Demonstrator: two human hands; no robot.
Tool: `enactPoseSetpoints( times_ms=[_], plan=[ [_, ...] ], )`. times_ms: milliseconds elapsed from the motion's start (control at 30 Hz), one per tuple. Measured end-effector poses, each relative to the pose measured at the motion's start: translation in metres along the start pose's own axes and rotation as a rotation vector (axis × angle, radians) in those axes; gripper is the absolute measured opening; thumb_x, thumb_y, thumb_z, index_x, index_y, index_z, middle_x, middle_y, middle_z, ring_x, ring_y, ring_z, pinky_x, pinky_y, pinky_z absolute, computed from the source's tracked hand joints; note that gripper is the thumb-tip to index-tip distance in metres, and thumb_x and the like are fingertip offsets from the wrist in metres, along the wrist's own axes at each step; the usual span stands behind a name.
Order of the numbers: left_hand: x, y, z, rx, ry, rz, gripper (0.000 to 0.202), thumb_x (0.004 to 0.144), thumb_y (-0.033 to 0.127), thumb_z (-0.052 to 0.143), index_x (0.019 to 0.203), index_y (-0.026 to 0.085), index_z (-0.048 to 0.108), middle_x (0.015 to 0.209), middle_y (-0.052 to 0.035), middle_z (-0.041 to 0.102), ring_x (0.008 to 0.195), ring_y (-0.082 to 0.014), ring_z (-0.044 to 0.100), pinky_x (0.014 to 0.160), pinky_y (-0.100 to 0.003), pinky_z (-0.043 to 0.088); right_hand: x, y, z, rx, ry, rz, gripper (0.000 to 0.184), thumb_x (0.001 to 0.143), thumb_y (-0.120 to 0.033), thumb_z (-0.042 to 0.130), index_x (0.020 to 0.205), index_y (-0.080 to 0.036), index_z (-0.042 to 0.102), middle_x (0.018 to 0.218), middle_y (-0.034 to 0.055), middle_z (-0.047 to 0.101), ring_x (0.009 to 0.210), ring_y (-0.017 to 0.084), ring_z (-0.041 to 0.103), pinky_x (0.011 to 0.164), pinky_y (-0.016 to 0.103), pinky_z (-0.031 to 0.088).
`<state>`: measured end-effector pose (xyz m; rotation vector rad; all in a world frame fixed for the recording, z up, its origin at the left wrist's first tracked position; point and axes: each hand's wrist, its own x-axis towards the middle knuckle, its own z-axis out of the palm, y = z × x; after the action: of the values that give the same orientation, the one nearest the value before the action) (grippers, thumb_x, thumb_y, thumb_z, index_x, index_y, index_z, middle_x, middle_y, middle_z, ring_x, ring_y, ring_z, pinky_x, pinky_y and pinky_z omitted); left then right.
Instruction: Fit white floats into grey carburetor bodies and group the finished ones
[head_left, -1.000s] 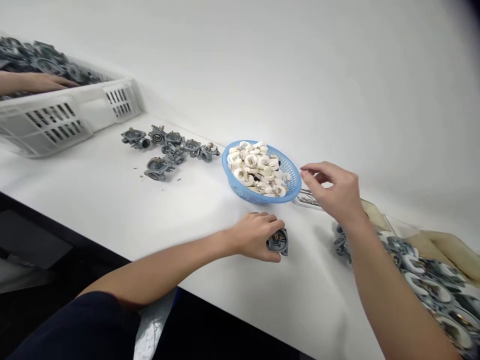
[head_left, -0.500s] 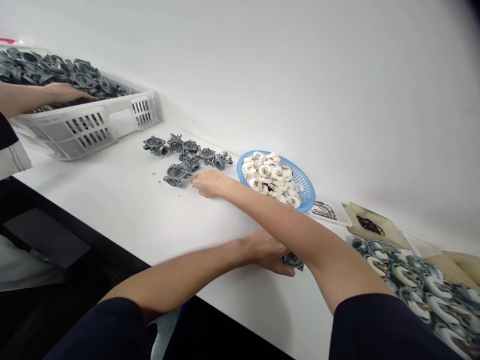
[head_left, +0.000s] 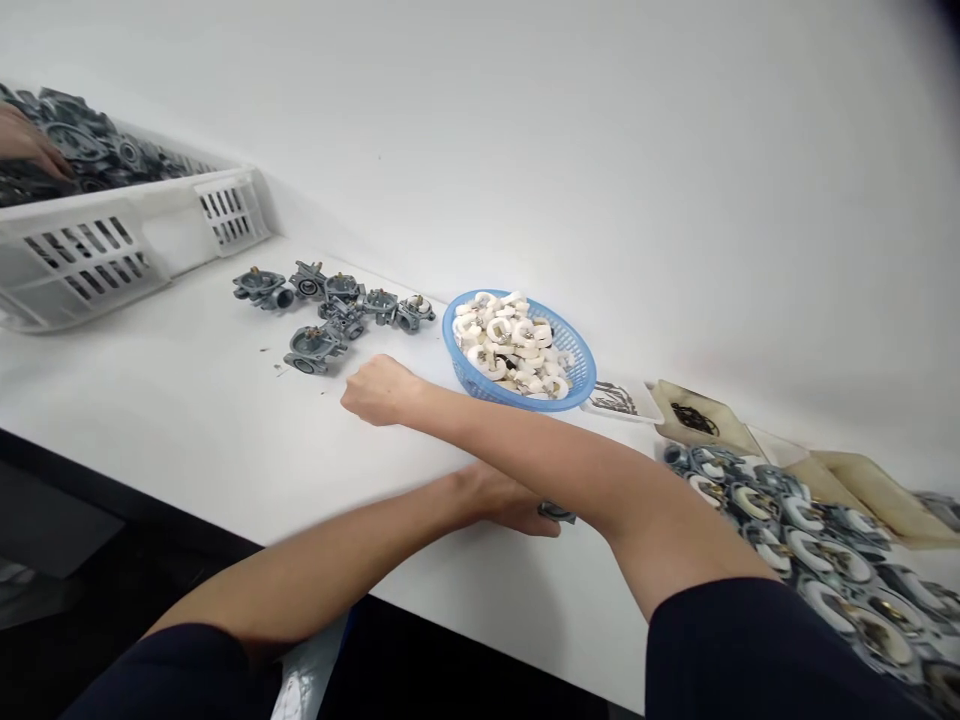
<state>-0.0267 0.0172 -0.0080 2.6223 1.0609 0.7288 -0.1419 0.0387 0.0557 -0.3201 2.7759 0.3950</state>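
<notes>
Left hand (head_left: 517,503): grasping a small grey cast-metal housing (head_left: 556,513) just below mid-frame, low over the white surface (head_left: 180,400); presumably I keep it there for steadiness. My right forearm hides part of it.
Right hand (head_left: 380,390): curled, back towards me, left of centre; its fingertips are hidden, so I cannot tell whether it grips anything.
Loose group of grey metal housings with brass-coloured fittings (head_left: 313,350): left of centre, beyond my right hand and apart from it, likely spread there for easy reach.
Round blue plastic mesh basket (head_left: 480,383): centre, heaped with white ring-shaped pieces (head_left: 516,340), its rim probably keeping them together.
Rows of grey housings with white rings (head_left: 821,560): lower right, seemingly set face up so the rings show.
White slotted plastic crate (head_left: 165,235): upper left, another person's hand (head_left: 30,145) among its grey parts.
</notes>
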Motion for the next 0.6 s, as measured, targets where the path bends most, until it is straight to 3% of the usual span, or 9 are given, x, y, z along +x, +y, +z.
enactPoseSetpoints(
  times_ms=[200, 300, 433, 600],
  plan=[
    [-0.002, 0.003, -0.001, 0.008, -0.019, -0.106, 0.012, 0.087, 0.030, 0.066, 0.091, 0.019, 0.062, 0.085, -0.0034, 0.068, 0.089, -0.0235, 0.060, 0.079, -0.034, 0.048, 0.008, -0.001, -0.009, 0.003, 0.024, 0.025, 0.029, 0.089, 0.003, 0.052, 0.095, -0.015, 0.074, 0.108, 0.0148, 0.077, 0.098, 0.029, 0.072, 0.072, 0.036, 0.052],
    [-0.001, 0.003, -0.003, 0.061, -0.057, -0.103, 0.014, 0.083, 0.028, 0.066, 0.094, 0.019, 0.063, 0.088, -0.0043, 0.069, 0.087, -0.0244, 0.061, 0.076, -0.035, 0.047, -0.017, 0.004, -0.015, 0.032, 0.103, 0.003, 0.016, 0.093, -0.011, 0.059, 0.098, -0.018, 0.072, 0.109, 0.0124, 0.076, 0.096, 0.027, 0.071, 0.069, 0.034, 0.048],
    [0.000, 0.004, -0.006, 0.173, 0.022, -0.129, 0.047, 0.076, 0.039, 0.073, 0.115, 0.017, 0.060, 0.113, -0.0118, 0.069, 0.096, -0.0305, 0.062, 0.081, -0.041, 0.048, -0.105, 0.018, -0.022, 0.063, 0.290, 0.090, 0.016, 0.095, -0.024, 0.057, 0.090, -0.017, 0.070, 0.092, 0.0099, 0.075, 0.084, 0.024, 0.066, 0.062, 0.031, 0.039],
    [0.001, 0.007, -0.006, 0.267, 0.044, -0.108, 0.044, 0.080, 0.046, 0.069, 0.111, 0.015, 0.060, 0.099, -0.0086, 0.066, 0.086, -0.0268, 0.062, 0.076, -0.040, 0.045, -0.259, 0.064, -0.005, 0.216, 0.444, 0.675, 0.016, 0.085, -0.023, 0.057, 0.074, -0.018, 0.067, 0.072, 0.0022, 0.071, 0.066, 0.015, 0.058, 0.062, 0.028, 0.036]
  ],
)
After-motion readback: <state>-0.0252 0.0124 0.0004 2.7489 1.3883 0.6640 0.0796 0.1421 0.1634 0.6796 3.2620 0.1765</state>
